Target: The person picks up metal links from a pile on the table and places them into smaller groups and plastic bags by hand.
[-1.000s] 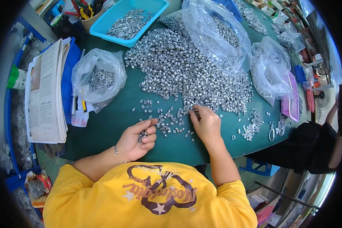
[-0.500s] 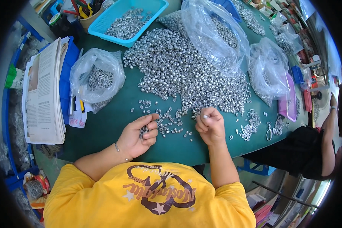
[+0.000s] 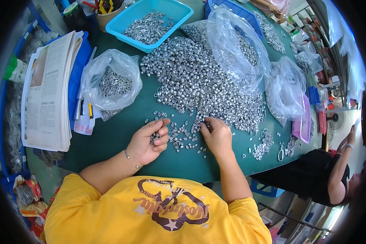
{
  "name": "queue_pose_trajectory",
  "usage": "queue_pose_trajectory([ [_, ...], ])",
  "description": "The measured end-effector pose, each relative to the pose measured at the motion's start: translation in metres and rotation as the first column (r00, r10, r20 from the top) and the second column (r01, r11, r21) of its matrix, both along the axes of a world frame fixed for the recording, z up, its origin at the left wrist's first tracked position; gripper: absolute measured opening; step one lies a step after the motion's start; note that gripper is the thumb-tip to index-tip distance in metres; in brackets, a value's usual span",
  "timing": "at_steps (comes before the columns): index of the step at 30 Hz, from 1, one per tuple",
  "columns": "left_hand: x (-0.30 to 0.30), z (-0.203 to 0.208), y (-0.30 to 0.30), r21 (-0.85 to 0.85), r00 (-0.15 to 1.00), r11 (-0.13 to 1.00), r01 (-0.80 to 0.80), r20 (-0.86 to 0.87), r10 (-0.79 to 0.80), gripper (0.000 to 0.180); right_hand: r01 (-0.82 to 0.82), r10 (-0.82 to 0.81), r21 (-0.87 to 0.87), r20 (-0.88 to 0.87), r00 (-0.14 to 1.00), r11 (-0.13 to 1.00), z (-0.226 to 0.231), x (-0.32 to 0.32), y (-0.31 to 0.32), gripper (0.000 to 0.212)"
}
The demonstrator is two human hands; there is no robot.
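Note:
A large heap of small, hollow, rounded silver metal pieces [image 3: 203, 77] spreads over the green table. Several of these pieces lie in the curled fingers of my left hand [image 3: 148, 141], palm turned inward, just left of a loose scatter of pieces [image 3: 183, 136]. At the near edge of the heap is my right hand [image 3: 218, 138], back up. Its thumb and fingers are bent together among the pieces, and what lies between the fingertips is mostly hidden.
Clear plastic bags of metal parts stand left [image 3: 110, 83], behind [image 3: 236, 53] and right [image 3: 286, 89] of the heap. A light-blue basket [image 3: 150, 24] sits at the back. Newspapers [image 3: 49, 89] lie left; a person in black [image 3: 309, 175] is at the right.
My right hand has moved down and turned to the heap's near edge, its fingers now among the pieces. My left hand stays closed around its pieces. The whole view has shifted slightly.

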State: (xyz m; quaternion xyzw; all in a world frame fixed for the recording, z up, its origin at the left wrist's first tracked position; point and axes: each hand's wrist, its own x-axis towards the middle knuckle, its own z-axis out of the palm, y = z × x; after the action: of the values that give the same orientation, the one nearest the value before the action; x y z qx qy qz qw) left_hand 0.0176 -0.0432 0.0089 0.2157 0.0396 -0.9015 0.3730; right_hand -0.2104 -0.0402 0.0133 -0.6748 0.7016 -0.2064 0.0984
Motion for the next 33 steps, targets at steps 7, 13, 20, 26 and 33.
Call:
queue_pose_trajectory([
  [7, 0.0, 0.002, 0.002, -0.009, 1.0, 1.0, 0.017, -0.013, -0.017, 0.019, -0.014, 0.003, 0.042, 0.23, 0.973, 0.999, 0.008, -0.001, -0.002, 0.013],
  [13, 0.0, 0.002, 0.002, -0.004, 0.999, 1.0, 0.018, -0.026, -0.018, 0.019, -0.052, -0.047, 0.136, 0.639, 0.768, 0.989, 0.006, -0.01, 0.006, 0.013],
  [20, 0.001, 0.002, 0.003, 0.001, 0.999, 1.0, 0.022, -0.04, -0.022, 0.019, -0.222, -0.3, 0.262, 0.941, -0.159, 0.939, 0.008, -0.03, 0.01, 0.009],
  [26, 0.001, 0.001, 0.003, -0.028, 0.999, 0.999, 0.017, -0.048, -0.019, 0.02, -0.169, -0.256, 0.237, 0.961, -0.101, 0.957, 0.01, -0.037, 0.002, 0.011],
  [33, 0.0, 0.002, 0.002, -0.008, 0.998, 1.0, 0.024, -0.052, -0.024, 0.02, -0.115, 0.115, -0.182, -0.009, 0.993, 0.977, -0.001, -0.011, -0.013, 0.007],
])
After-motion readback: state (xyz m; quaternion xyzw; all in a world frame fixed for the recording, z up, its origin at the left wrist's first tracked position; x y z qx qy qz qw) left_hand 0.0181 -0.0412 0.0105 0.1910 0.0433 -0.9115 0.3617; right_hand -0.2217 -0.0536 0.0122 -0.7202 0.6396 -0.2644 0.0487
